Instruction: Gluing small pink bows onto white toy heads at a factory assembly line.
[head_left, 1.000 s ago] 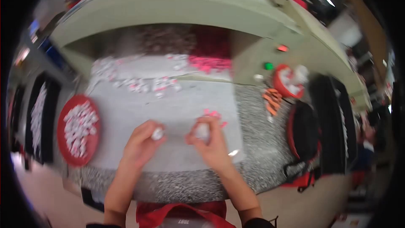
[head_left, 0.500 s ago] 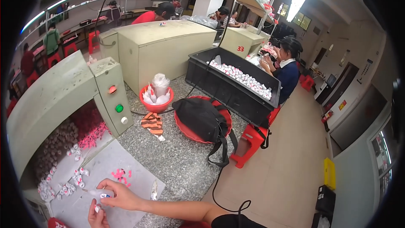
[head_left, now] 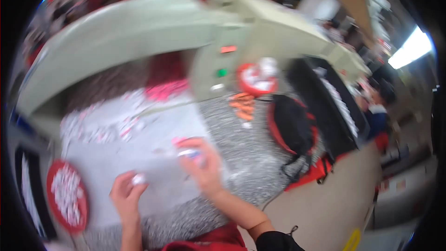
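Observation:
Motion blurs the picture. My left hand [head_left: 124, 195] is closed, pinching a small white piece [head_left: 138, 179] between thumb and fingertips above the white sheet [head_left: 158, 204]. To its right, my right hand [head_left: 206, 169] is wrapped round a small whitish squeeze bottle [head_left: 191, 155] with a blue mark; its tip is too smeared to make out. Small pink pieces [head_left: 178, 142] lie on the sheet just beyond the right fingers. Farther back, white pieces [head_left: 125, 128] are scattered at the mouth of a pale green machine housing [head_left: 139, 18], beside a pink heap [head_left: 167, 89].
At the left stands a red basin [head_left: 82, 216] of white pieces. On the right of the speckled tabletop [head_left: 227, 135] are a striped orange cloth [head_left: 242, 105], a red bowl [head_left: 260, 92] with bottles, a black bag [head_left: 290, 123] and a black crate [head_left: 309, 97]. A person [head_left: 378, 114] sits beyond.
My view has swung left and down, bringing in the red basin. My hands, close together before, are now apart; the left still holds the white piece, the right the bottle.

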The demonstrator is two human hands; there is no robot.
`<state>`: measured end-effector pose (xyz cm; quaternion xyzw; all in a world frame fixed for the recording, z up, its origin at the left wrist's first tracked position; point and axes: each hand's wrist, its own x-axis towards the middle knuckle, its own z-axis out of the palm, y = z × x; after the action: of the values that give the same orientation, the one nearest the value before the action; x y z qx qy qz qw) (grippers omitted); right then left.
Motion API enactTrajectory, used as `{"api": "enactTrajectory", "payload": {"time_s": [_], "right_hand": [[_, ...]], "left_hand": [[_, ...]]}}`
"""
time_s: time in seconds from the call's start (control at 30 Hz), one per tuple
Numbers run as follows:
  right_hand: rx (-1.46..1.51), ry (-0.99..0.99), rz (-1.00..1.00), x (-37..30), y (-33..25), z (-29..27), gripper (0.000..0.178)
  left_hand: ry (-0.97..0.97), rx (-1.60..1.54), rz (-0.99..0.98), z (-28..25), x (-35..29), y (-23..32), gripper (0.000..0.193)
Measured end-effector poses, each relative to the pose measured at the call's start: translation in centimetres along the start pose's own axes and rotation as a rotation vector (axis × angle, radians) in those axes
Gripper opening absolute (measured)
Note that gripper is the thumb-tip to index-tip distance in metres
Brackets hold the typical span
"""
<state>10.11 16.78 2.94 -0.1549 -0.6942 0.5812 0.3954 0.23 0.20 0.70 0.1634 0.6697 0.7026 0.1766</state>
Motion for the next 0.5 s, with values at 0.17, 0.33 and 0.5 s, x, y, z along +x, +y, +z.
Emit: {"api": "enactTrajectory", "payload": {"time_s": [0.17, 0.33, 0.5], "right_hand": [[-0.098, -0.031, 0.069, -2.3, -2.5, 1.8, 0.026], [-0.200, -0.173, -0.162, -3.8, -1.7, 3.4, 0.024], [-0.207, -0.236, -0.147, -3.8, -1.6, 3.3, 0.023]], "left_hand": [[-0.077, -0.107, 0.159, 0.1, 0.6, -0.3, 0.029], [-0.062, -0.187, 0.127, -1.2, -0.1, -0.6, 0.034], [-0.085, -0.208, 0.106, -1.0, -0.3, -0.8, 0.036]]}}
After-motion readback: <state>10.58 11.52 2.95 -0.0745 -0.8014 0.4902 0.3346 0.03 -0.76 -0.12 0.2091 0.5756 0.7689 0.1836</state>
